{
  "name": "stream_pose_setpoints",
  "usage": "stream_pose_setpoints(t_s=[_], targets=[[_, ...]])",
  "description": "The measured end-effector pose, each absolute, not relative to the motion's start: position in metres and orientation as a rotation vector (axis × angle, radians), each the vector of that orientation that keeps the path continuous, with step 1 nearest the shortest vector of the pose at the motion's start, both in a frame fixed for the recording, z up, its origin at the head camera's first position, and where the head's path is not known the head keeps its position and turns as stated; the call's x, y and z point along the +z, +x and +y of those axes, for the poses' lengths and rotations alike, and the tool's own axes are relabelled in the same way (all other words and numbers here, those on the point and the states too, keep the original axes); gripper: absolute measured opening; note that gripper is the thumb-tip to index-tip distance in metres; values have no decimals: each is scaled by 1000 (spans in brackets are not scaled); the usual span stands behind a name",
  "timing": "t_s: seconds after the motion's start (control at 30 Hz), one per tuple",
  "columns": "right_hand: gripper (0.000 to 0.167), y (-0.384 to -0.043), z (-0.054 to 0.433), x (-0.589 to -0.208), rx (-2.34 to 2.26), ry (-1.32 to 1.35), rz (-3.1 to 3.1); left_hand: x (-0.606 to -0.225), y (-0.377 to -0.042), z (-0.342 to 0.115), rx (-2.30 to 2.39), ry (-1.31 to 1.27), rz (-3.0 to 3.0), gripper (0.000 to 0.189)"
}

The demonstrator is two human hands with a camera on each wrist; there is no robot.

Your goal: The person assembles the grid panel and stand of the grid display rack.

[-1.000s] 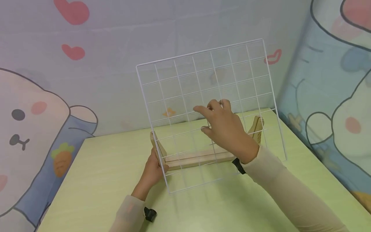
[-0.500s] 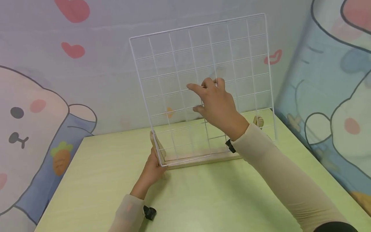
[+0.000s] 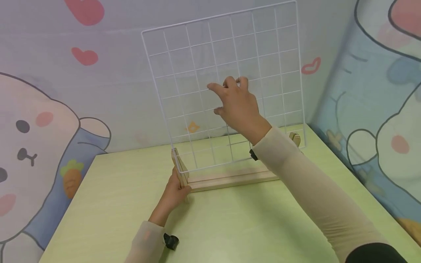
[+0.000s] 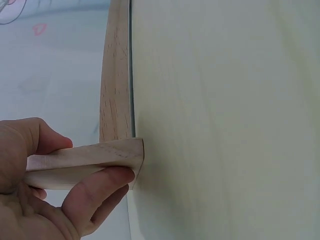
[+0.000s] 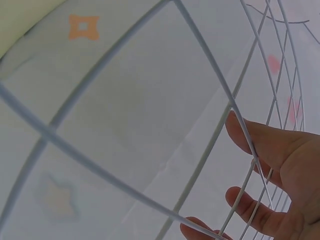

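Note:
In the head view my right hand [image 3: 240, 106] holds a white wire grid panel [image 3: 190, 47], its fingers curled through the wires near the middle. The panel is raised and slightly tilted, its lower edge above a wooden stand. My left hand [image 3: 172, 193] grips the upright left end piece [image 3: 177, 164] of that stand. A long rail [image 3: 230, 180] joins this to the right end piece [image 3: 295, 138], partly behind the sleeve and grid. The left wrist view shows thumb and fingers on both sides of the wooden end piece [image 4: 100, 155]. Wires [image 5: 110, 175] cross the right wrist view.
The stand rests on a pale yellow-green table [image 3: 115, 204]. Behind it hangs a light cloth backdrop [image 3: 125, 91] with printed hearts; a printed blue one [image 3: 355, 91] closes off the right. Each wrist wears a small black camera [image 3: 171, 241].
My right hand has lifted the wire grid panel up and slightly to the left, so its lower edge has risen from in front of the rail to above it. My left hand stays on the stand.

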State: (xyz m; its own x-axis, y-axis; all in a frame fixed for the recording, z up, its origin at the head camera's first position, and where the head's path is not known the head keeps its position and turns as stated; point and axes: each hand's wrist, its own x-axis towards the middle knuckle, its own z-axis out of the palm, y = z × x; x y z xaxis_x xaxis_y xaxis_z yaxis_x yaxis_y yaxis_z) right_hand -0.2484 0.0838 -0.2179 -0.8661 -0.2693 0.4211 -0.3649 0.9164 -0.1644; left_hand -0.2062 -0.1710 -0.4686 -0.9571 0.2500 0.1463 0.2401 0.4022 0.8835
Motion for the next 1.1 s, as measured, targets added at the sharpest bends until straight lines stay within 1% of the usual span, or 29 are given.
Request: stream_pose_setpoints(t_s=[0.53,0.9,1.1], targets=[[64,-263,84,-199,349,395,-2625,-469,-206,-161,1652,449,2615,99],[63,-271,91,-201,386,345,-2578,-470,-207,-154,1603,414,2633,100],[62,-271,88,-209,378,383,-2551,-470,-205,-158,1574,392,2656,97]])
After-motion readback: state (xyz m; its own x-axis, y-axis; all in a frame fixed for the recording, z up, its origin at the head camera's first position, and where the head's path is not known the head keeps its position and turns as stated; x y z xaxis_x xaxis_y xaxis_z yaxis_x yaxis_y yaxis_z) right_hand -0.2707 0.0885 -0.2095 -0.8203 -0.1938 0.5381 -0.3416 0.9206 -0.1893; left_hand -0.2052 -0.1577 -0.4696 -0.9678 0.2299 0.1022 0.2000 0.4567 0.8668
